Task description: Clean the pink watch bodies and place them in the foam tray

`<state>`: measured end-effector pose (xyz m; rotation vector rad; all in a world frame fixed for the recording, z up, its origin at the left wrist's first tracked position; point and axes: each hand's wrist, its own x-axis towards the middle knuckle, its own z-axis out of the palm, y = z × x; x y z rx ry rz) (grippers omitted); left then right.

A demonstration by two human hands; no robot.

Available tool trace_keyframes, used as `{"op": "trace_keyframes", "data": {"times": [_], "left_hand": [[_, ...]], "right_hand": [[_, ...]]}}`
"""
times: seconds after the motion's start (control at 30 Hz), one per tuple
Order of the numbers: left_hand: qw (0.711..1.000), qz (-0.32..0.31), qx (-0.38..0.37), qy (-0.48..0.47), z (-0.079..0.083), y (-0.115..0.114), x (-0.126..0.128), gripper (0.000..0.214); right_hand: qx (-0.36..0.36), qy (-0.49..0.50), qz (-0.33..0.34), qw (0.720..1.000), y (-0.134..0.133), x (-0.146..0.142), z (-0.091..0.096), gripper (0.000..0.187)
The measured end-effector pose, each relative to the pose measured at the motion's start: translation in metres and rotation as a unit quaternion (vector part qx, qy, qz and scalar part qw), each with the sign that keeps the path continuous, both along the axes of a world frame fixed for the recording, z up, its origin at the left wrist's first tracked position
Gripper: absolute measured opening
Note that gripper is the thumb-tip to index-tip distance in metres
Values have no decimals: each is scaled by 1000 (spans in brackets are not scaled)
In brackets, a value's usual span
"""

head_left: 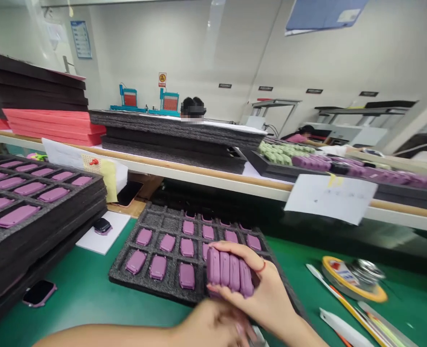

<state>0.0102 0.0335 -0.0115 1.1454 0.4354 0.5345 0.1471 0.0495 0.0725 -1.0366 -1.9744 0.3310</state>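
Note:
My right hand (264, 274) is closed round a row of several purple watch cases (230, 272), pressed side by side between thumb and fingers. They are held above the right part of a black foam tray (155, 284). More purple watch cases (187, 275) lie in the tray's pockets, and a few pockets at the back left hold none. My left hand (220, 323) is below the held row, in front of the tray's near edge. Its fingers are smeared by motion, so I cannot make out whether they grip anything. A pale object, partly hidden, shows beside them.
Stacked foam trays (47, 226) with purple cases stand at left. A black-screened watch (40, 293) lies before them; another watch (102, 225) rests on white card. At right are a round yellow-rimmed container (354, 279) and slim tools (347, 327). A shelf (199, 176) crosses behind; people are beyond.

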Motion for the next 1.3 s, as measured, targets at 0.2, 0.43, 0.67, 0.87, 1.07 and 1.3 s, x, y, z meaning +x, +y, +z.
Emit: {"op": "trace_keyframes", "data": {"times": [0.2, 0.43, 0.67, 0.87, 1.07, 1.3], "left_hand": [[986, 82, -135, -57, 37, 1, -7, 72], [988, 74, -103, -91, 41, -17, -13, 56], [993, 81, -72, -37, 36, -20, -21, 67], [995, 89, -49, -10, 38, -22, -24, 68], [994, 96, -42, 14, 35, -21, -25, 69], [989, 105, -98, -18, 34, -22, -22, 64]], "right_hand": [[40, 56, 0, 998, -43, 23, -24, 64], [6, 87, 55, 995, -54, 24, -40, 80], [-16, 106, 53, 993, -58, 21, -46, 85], [-29, 106, 55, 992, -58, 20, -49, 80], [-19, 107, 50, 993, -58, 18, -50, 78], [-26, 112, 43, 992, -59, 16, -49, 86]]}}
